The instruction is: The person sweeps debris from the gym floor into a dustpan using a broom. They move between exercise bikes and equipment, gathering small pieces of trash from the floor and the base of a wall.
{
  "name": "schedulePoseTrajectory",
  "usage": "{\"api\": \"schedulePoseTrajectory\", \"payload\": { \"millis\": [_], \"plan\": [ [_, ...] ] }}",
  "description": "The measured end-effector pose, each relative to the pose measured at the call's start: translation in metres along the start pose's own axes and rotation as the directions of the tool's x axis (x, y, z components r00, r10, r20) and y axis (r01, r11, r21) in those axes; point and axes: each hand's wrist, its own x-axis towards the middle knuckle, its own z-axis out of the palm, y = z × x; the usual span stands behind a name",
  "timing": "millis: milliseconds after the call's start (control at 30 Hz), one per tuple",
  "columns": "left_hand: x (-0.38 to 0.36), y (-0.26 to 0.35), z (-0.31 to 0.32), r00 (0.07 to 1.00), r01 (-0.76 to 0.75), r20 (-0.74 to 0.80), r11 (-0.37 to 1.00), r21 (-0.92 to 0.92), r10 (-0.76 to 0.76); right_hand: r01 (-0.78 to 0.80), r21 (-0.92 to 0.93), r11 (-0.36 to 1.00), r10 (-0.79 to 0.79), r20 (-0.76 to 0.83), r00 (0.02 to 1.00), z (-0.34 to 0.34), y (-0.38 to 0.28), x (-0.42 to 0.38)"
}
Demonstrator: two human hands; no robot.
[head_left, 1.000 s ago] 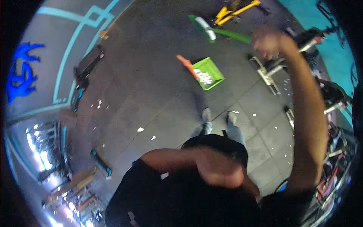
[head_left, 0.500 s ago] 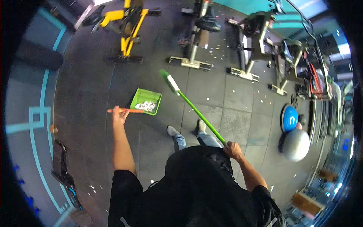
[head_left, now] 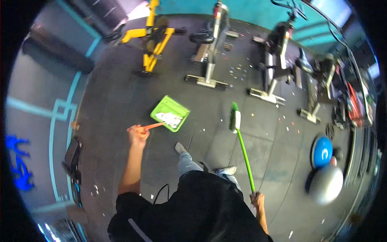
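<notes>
My left hand [head_left: 138, 136] is closed around the orange handle of a green dustpan [head_left: 184, 111]. White paper scraps [head_left: 169, 119] lie in the pan, gathered toward its handle side. On the other side, my right hand [head_left: 257, 199] grips the end of a broom's long green stick. The broom [head_left: 245, 155] stretches forward from that hand, its white head with green bristles [head_left: 234, 117] over the dark floor, to the right of the dustpan and apart from it.
Exercise bikes stand ahead, a yellow one [head_left: 150, 60] at left and a grey one [head_left: 209, 60] beside it. Small scraps [head_left: 238, 69] dot the floor between bikes. At right are a blue balance trainer [head_left: 322, 151] and a silver exercise ball [head_left: 327, 184].
The broom head has swung right, away from the dustpan, and my right hand has moved lower. The dustpan has turned in view, and my right foot has stepped out to the side.
</notes>
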Motion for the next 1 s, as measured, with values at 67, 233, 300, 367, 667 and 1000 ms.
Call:
{"api": "schedulePoseTrajectory", "payload": {
  "millis": [67, 233, 300, 367, 667, 1000],
  "plan": [
    [-0.052, -0.04, 0.031, 0.997, -0.055, -0.053, 0.993, -0.107, 0.05, -0.195, 0.148, 0.97, 0.177, 0.125, 0.976, -0.063, 0.016, -0.002],
    [-0.133, -0.133, 0.077, 1.0, 0.023, -0.012, 0.967, -0.255, -0.027, -0.113, 0.144, 0.983, 0.109, 0.03, 0.994, -0.153, 0.137, 0.024],
    [-0.162, -0.181, 0.084, 0.998, 0.063, 0.009, 0.959, -0.278, -0.063, -0.153, 0.147, 0.977, 0.15, 0.03, 0.988, -0.203, 0.17, 0.039],
    [-0.184, -0.221, 0.1, 0.996, 0.082, -0.007, 0.963, -0.257, -0.087, -0.246, 0.212, 0.946, 0.231, 0.096, 0.968, -0.252, 0.188, 0.057],
    [-0.263, -0.466, 0.211, 0.962, 0.196, -0.12, 0.925, -0.326, -0.246, -0.442, 0.37, 0.817, 0.386, 0.219, 0.896, -0.398, 0.334, 0.084],
    [-0.459, -0.595, 0.359, 0.987, 0.161, 0.021, 0.976, -0.144, -0.159, -0.545, 0.588, 0.597, 0.508, 0.249, 0.825, -0.506, 0.548, 0.079]
  ]
}}
